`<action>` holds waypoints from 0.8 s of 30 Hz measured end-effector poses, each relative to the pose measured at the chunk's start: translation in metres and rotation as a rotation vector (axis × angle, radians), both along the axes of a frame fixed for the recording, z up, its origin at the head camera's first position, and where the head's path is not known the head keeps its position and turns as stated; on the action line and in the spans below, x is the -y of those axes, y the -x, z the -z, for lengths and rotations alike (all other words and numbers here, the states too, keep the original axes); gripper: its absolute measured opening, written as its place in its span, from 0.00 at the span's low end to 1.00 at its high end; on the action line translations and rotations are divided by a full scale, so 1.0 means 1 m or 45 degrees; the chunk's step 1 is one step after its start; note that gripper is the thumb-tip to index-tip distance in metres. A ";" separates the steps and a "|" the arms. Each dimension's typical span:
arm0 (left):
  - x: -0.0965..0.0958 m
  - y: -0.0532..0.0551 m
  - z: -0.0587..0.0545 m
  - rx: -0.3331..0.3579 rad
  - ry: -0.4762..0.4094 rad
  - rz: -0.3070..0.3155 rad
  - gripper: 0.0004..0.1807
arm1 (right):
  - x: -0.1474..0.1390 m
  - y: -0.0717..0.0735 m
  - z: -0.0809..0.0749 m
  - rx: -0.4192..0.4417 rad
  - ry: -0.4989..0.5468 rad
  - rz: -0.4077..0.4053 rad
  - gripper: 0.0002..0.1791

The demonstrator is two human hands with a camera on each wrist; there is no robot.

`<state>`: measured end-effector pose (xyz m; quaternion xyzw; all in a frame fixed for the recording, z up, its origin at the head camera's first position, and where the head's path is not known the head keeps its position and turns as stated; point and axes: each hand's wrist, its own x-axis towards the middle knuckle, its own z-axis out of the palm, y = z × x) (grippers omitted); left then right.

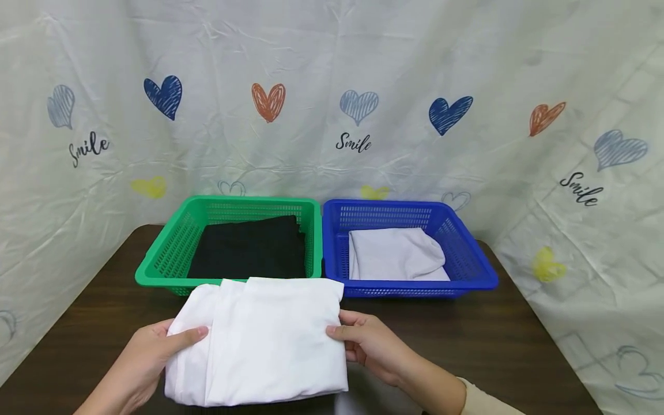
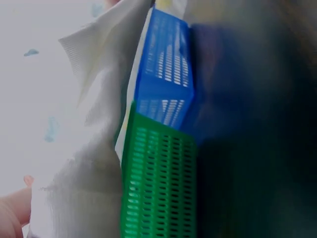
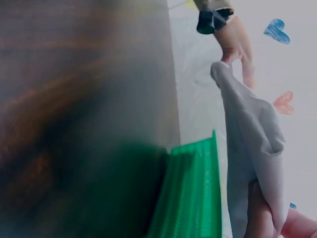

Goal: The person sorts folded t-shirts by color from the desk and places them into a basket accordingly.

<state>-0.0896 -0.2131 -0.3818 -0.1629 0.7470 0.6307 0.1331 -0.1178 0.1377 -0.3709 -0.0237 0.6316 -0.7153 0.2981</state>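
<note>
A folded white cloth point(image 1: 275, 340), seemingly a garment, is held up in front of the two baskets in the head view. My left hand point(image 1: 150, 357) grips its left edge, thumb on the near face and fingers behind. On the opposite edge my right hand point(image 1: 368, 343) pinches it between thumb and fingers. In the left wrist view the cloth point(image 2: 94, 109) stands upright beside the baskets. The right wrist view shows the cloth point(image 3: 252, 124) edge-on, stretched between both hands.
Behind the cloth, a green basket point(image 1: 155, 268) holds folded black cloth point(image 1: 249, 248). Beside it on the right, a blue basket point(image 1: 472, 268) contains folded pale cloth point(image 1: 394, 253). Both stand on a dark wooden table point(image 1: 467, 340), backed by a white curtain point(image 1: 311, 46) printed with hearts.
</note>
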 end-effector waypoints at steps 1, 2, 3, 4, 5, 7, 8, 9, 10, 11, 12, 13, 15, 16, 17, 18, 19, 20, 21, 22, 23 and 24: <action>-0.001 0.002 -0.003 -0.009 -0.004 -0.004 0.31 | -0.001 0.002 -0.003 -0.009 -0.002 -0.007 0.31; -0.003 0.005 -0.005 -0.019 -0.007 -0.003 0.30 | -0.003 0.005 -0.006 -0.012 -0.005 -0.010 0.31; -0.005 0.008 -0.008 -0.029 -0.011 -0.001 0.30 | -0.004 0.007 -0.008 -0.014 -0.009 -0.011 0.31; -0.006 0.010 -0.010 -0.041 -0.013 0.008 0.30 | -0.006 0.010 -0.011 -0.015 -0.011 -0.015 0.31; -0.009 0.013 -0.012 -0.044 -0.018 0.010 0.31 | -0.008 0.012 -0.014 -0.013 -0.013 -0.017 0.31; -0.013 0.018 -0.017 -0.059 -0.024 0.026 0.32 | -0.013 0.017 -0.019 -0.013 -0.015 -0.025 0.31; -0.016 0.021 -0.019 -0.067 -0.027 0.033 0.32 | -0.015 0.019 -0.021 -0.012 -0.016 -0.025 0.31; -0.018 0.024 -0.021 -0.074 -0.029 0.039 0.32 | -0.017 0.021 -0.024 -0.014 -0.019 -0.024 0.31; -0.021 0.027 -0.023 -0.080 -0.031 0.042 0.33 | -0.020 0.024 -0.026 -0.017 -0.022 -0.027 0.31; -0.023 0.029 -0.025 -0.089 -0.034 0.051 0.32 | -0.022 0.026 -0.028 -0.020 -0.027 -0.029 0.31; -0.025 0.032 -0.027 -0.101 -0.037 0.062 0.32 | -0.025 0.029 -0.030 -0.024 -0.031 -0.033 0.31; -0.027 0.035 -0.030 -0.111 -0.038 0.068 0.32 | -0.027 0.031 -0.032 -0.026 -0.033 -0.034 0.31; -0.030 0.040 -0.035 -0.129 -0.032 0.081 0.32 | -0.032 0.037 -0.036 -0.034 -0.041 -0.041 0.31; -0.032 0.043 -0.038 -0.137 -0.027 0.090 0.33 | -0.034 0.040 -0.038 -0.038 -0.046 -0.047 0.31; -0.034 0.046 -0.041 -0.145 -0.018 0.097 0.33 | -0.036 0.042 -0.040 -0.039 -0.046 -0.052 0.31; -0.035 0.049 -0.044 -0.149 -0.010 0.093 0.34 | -0.039 0.045 -0.042 -0.041 -0.048 -0.055 0.30; -0.037 0.052 -0.048 -0.153 0.000 0.093 0.34 | -0.041 0.048 -0.043 -0.043 -0.049 -0.059 0.30; -0.039 0.056 -0.051 -0.156 0.007 0.093 0.34 | -0.043 0.051 -0.046 -0.045 -0.054 -0.062 0.30; -0.041 0.059 -0.054 -0.159 0.019 0.093 0.34 | -0.045 0.054 -0.048 -0.048 -0.059 -0.066 0.30; -0.043 0.062 -0.056 -0.165 0.026 0.096 0.34 | -0.047 0.057 -0.051 -0.050 -0.064 -0.068 0.29; -0.046 0.065 -0.059 -0.171 0.032 0.094 0.34 | -0.049 0.060 -0.054 -0.052 -0.070 -0.066 0.29; -0.049 0.069 -0.060 -0.176 0.041 0.095 0.33 | -0.052 0.063 -0.056 -0.057 -0.079 -0.068 0.29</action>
